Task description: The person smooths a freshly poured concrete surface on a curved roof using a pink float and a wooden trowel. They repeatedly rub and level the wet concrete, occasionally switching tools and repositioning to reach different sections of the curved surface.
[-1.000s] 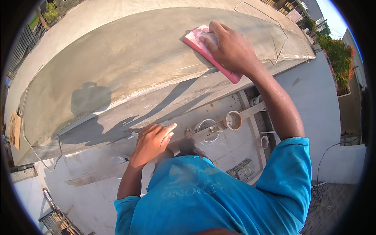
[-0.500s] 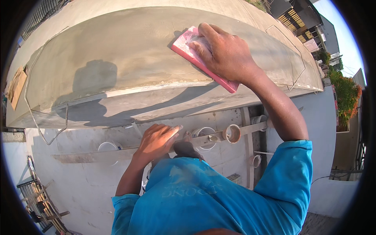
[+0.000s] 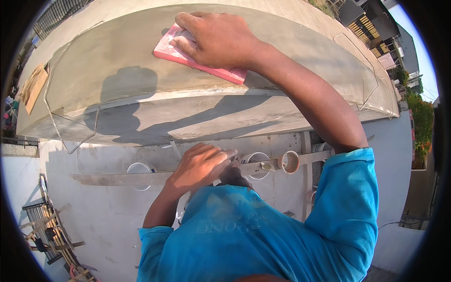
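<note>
My right hand [image 3: 218, 40] is wrapped round a pink plastering float [image 3: 165, 46], which lies against the smooth grey cement surface [image 3: 305, 54] of a long raised slab. Pale mortar smears the float's back and my fingers. Lower down, my left hand [image 3: 201, 163] hangs in front of my body, palm down, fingers loosely bent and thumb apart, holding nothing. It appears above a long wooden plank [image 3: 110, 179]. My shadow falls across the cement and the slab's front edge.
Below stand white buckets [image 3: 140, 165] and a brown-rimmed pot [image 3: 291, 162]. A bent wire [image 3: 58, 124] crosses the slab's left end, another [image 3: 371, 84] its right. A brown sheet [image 3: 35, 89] lies far left. Poles [image 3: 54, 223] are stacked lower left.
My right hand has slid the float left and somewhat farther away across the cement. My left hand has barely shifted, and the whole view has turned slightly.
</note>
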A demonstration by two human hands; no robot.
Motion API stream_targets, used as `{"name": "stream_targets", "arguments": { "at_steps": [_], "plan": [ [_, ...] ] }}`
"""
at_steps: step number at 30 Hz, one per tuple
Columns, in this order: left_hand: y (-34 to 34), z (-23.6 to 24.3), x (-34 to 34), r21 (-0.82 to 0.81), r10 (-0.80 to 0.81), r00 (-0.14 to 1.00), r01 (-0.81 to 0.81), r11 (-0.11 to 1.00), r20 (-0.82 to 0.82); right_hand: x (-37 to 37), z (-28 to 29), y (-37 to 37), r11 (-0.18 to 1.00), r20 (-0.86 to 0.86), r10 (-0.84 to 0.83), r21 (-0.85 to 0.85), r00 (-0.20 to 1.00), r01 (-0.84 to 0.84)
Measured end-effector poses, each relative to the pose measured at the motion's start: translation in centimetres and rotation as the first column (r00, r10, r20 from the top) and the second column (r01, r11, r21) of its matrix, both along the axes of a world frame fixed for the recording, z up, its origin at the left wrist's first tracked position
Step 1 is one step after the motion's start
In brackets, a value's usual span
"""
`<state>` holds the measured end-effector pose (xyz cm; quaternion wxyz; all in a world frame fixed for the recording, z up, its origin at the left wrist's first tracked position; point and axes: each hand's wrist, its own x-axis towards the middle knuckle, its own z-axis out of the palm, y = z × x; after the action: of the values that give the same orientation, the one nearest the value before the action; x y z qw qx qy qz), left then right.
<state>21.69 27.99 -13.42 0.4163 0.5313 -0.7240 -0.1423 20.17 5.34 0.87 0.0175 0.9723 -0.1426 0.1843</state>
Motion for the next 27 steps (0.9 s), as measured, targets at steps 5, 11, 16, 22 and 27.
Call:
{"name": "stream_targets", "arguments": {
  "at_steps": [5,11,16,22,27],
  "plan": [
    [6.7,-0.5,3.6,0.068,0.184,0.982,-0.181,0.981,-0.042,-6.8,1.0,-5.6,0.928,-0.128,-0.371,-0.087,0.92,0.362],
    [7.2,5.3,6.8,-0.286,0.216,0.976,-0.215,0.934,-0.029,5.4,1.0,0.9,0.997,-0.071,-0.076,-0.021,0.995,0.075],
    [10.1,10.7,15.8,-0.459,0.61,0.677,-0.733,0.503,-0.413,-2.5,2.0,9.2,0.977,-0.126,0.164,0.16,0.978,-0.143],
    [10.3,15.9,42.8,-0.492,0.943,0.293,-0.805,0.331,0.156,-18.3,1.2,13.8,0.773,0.141,-0.002,0.629,0.99,-0.089],
    [5.9,16.9,47.9,-0.185,0.649,0.05,-0.939,0.289,0.759,-24.3,-8.0,14.8,0.584,-0.014,-0.318,0.785,0.948,0.208]
  ]
}}
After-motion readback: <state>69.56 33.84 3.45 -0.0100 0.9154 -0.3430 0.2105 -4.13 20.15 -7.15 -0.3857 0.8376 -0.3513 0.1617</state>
